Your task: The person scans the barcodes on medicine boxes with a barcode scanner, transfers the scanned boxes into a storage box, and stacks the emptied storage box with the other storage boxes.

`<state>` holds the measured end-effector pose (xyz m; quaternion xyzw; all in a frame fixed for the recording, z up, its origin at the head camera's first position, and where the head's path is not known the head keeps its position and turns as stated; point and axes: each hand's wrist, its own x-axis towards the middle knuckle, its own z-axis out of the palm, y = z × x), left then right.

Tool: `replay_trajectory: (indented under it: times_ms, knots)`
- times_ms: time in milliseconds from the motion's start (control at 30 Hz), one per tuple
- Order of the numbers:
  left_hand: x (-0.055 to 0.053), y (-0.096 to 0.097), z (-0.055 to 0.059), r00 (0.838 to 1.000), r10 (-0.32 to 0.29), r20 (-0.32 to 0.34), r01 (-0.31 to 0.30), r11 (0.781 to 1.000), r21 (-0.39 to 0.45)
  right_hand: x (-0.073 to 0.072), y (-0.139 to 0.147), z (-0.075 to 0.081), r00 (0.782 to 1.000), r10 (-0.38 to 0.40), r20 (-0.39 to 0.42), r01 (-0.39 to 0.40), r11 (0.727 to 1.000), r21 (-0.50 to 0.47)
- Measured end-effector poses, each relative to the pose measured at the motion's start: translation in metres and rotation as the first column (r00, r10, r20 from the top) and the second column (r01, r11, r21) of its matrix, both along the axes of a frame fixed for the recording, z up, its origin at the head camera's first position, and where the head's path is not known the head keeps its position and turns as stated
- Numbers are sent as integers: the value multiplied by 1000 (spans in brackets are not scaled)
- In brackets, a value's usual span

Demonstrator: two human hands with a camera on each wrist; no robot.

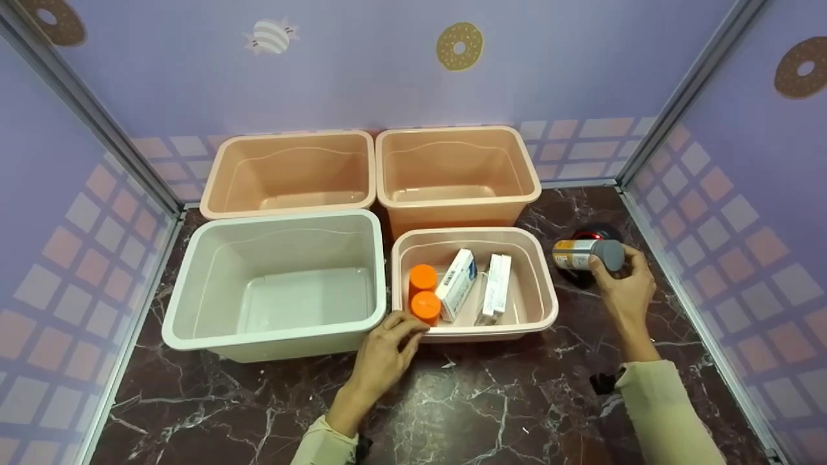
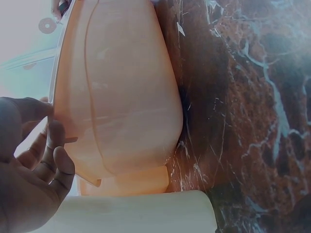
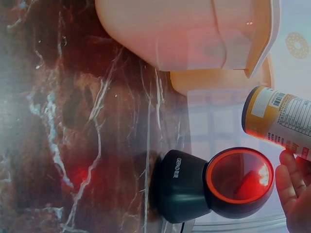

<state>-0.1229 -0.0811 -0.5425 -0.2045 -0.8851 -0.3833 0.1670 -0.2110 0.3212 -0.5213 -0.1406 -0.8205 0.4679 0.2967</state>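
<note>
Holds the bottle (image 1: 574, 254) sideways in the right hand (image 1: 628, 284), with thumb and fingers curled round its grey cap (image 1: 610, 255). Hangs in the air near the scanner (image 3: 182, 187), apart from its lit window (image 3: 233, 177), to the right of the pink bin (image 1: 546, 309). Looks stiff-walled and probably light enough for one hand; cannot tell how full. Likely feels smooth, apt to roll or twist within a cap-only hold. Better to grasp round the body close to the cap, leaving the label (image 3: 289, 116) uncovered. Seems hard to crush, so should tolerate firm pressure. Pinches the pink bin's near-left rim narrowly with the left hand (image 1: 384, 345), just beside two orange caps (image 1: 426, 309); should need only a light hold there.
</note>
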Motion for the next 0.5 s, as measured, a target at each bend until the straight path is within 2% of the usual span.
replay_trajectory:
  times_ms: [500]
  knots:
    - [0, 1, 0, 1000, 4, -19, -3, 1000, 19, -11, -9, 11, 999, 27, -28, -27, 1000, -2]
